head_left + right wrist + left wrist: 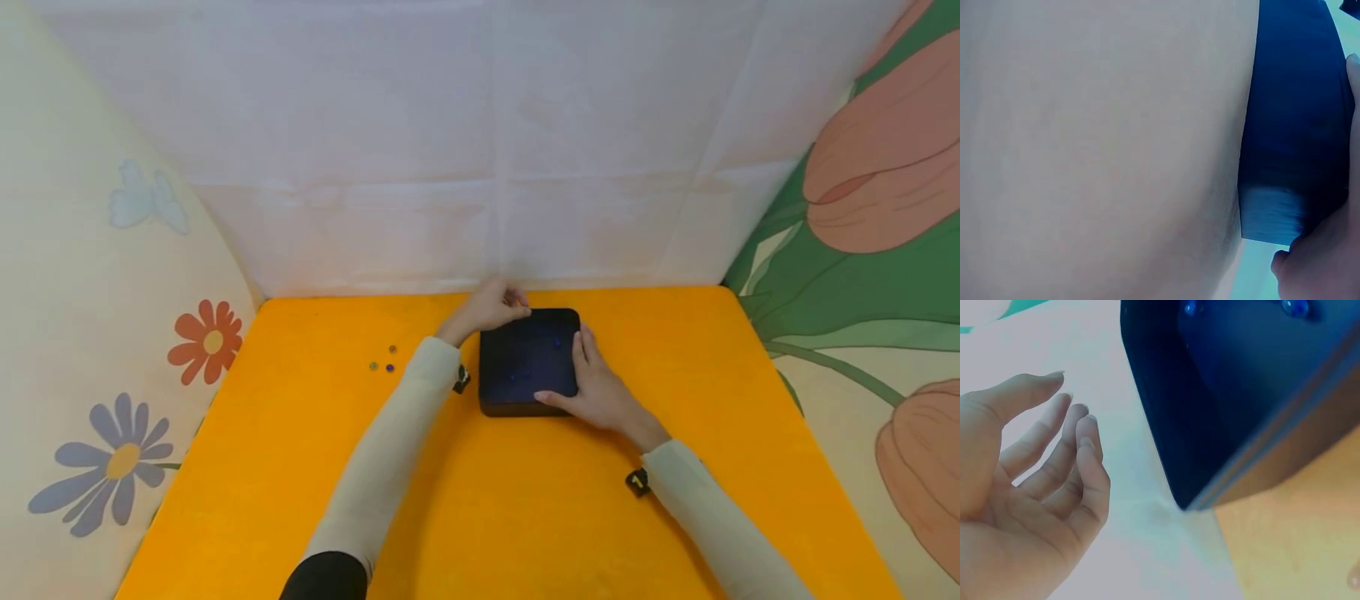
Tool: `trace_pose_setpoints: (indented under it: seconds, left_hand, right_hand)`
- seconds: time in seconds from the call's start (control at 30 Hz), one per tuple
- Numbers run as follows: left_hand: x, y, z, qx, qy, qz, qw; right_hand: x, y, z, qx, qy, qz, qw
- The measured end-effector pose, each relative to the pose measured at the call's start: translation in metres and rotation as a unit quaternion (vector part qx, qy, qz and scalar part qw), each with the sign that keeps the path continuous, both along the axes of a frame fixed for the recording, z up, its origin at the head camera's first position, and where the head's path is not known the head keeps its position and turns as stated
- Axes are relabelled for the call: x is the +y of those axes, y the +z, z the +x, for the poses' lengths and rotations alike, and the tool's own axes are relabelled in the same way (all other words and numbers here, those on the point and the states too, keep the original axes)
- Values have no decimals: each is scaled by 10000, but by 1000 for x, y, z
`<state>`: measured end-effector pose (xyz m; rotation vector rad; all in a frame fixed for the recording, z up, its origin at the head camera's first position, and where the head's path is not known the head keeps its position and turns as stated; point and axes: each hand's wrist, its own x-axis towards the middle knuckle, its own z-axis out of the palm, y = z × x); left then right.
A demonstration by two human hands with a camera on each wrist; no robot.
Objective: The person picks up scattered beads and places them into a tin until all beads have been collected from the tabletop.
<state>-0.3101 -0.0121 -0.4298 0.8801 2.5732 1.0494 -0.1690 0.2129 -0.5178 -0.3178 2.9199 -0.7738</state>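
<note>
A square black box (517,354) with a raised rim sits on the orange tabletop, and a few small blue glass beads (557,342) lie inside it. My right hand (600,387) grips the box's near right corner, with the thumb over the near rim and the fingers along the right side. At the far left rim hovers my left hand (491,307). In the left wrist view its fingers are loosely bent, the thumb stands apart from them, and nothing shows between them. The right wrist view is mostly filled by skin, with the box's dark side wall (1297,112) beyond.
Left of the box, three small beads lie on the orange table (315,433): an amber bead (392,349), a greenish bead (373,367) and a blue bead (390,367). A pale cloth wall (420,167) rises behind the table's far edge, and flower-patterned cloths flank both sides.
</note>
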Motion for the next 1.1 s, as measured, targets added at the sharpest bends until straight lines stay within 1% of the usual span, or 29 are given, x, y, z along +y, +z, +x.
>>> trace_pose_setpoints:
  seconds: [0.1,0.27,0.33,0.53,0.67,0.77,0.97,1.1]
  left_hand:
    - [-11,2,2,29,46,-157,9999]
    - [-32,4,9,-7,121,-308,9995]
    - [-39,5,12,-31,199,-341,9992]
    - [-62,7,18,-45,368,-292,9989]
    - [-79,8,22,-59,430,-236,9988]
    - [-93,4,26,-106,517,-299,9982]
    - [-120,-6,40,-285,707,-449,9961]
    - [-135,-14,50,-460,825,-445,9945]
  right_hand:
    - [0,1,0,41,3,146,9999]
    - [-1,2,1,91,30,530,9986]
    - [-1,3,1,124,33,669,9977]
    - [-1,3,0,165,48,980,9950]
    - [-1,3,-1,264,94,1005,9945]
    - [0,3,-1,340,143,1020,9941]
    - [1,6,1,316,207,1039,9939]
    - [0,9,2,272,208,998,9944]
